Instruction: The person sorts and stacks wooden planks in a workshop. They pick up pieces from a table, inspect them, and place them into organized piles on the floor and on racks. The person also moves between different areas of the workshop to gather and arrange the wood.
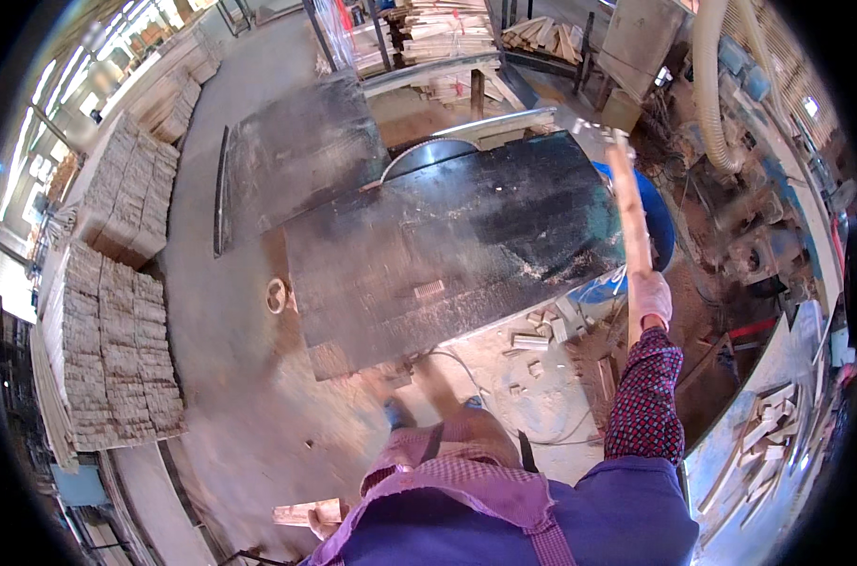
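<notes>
My right hand reaches forward at the right side of the dark saw table, closed around a long, narrow wooden strip. The strip points away from me, past the table's right corner and over a blue tub. Low in the picture, beside my apron, my left hand is closed on a short wooden board; part of that hand is hidden behind my clothing. A round saw blade rises through the far side of the table. A small wood offcut lies on the tabletop.
Tall stacks of wood strips line the left. Scraps and a cable lie on the floor near the table. Machinery and a ribbed hose stand at the right. More wood is piled beyond the blade.
</notes>
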The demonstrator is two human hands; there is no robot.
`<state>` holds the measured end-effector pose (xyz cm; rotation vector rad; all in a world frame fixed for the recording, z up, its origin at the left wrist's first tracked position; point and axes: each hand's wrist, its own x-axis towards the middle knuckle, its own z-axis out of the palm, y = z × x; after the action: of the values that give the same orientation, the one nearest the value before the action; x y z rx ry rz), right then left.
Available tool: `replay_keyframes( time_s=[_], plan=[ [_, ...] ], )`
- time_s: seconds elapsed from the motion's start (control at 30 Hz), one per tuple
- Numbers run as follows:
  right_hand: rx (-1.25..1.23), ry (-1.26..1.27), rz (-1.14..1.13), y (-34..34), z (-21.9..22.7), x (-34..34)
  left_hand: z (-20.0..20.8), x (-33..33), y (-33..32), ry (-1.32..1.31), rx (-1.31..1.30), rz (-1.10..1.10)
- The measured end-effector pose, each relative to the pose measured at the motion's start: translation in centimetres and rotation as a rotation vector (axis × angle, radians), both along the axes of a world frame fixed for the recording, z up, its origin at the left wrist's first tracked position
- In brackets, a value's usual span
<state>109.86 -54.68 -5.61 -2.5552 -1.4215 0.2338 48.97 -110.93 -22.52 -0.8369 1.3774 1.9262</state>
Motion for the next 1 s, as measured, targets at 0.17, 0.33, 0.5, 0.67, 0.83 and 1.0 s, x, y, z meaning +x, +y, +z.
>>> replay_keyframes(
  time_s=[0.17, 0.33, 0.5, 0.67, 0.83, 1.0],
  plan=[
    [0.191, 0.035, 0.083, -8.5, 0.5, -3.5, -1.7, 1.0, -0.7, -0.006, -0.027, -0.016],
    [0.065, 0.157, 0.781, -18.1, -1.4, -13.9, -4.2, 0.7, -1.0, -0.004, 0.016, -0.069],
    [-0.068, 0.136, 0.934, -17.0, -6.5, -13.8, 1.6, 0.8, 5.7, -0.037, 0.022, -0.128],
    [0.051, -0.289, 0.655, -12.4, -6.6, -3.5, 3.8, -1.1, 6.0, 0.031, -0.028, -0.157],
    [0.035, 0.051, 0.021, -7.7, -1.9, -2.3, 2.6, -6.1, 6.1, 0.048, 0.007, -0.201],
    [0.216, 0.314, -0.221, -11.2, -2.7, -13.7, 4.6, -10.7, 9.1, 0.01, 0.02, -0.201]
  ],
)
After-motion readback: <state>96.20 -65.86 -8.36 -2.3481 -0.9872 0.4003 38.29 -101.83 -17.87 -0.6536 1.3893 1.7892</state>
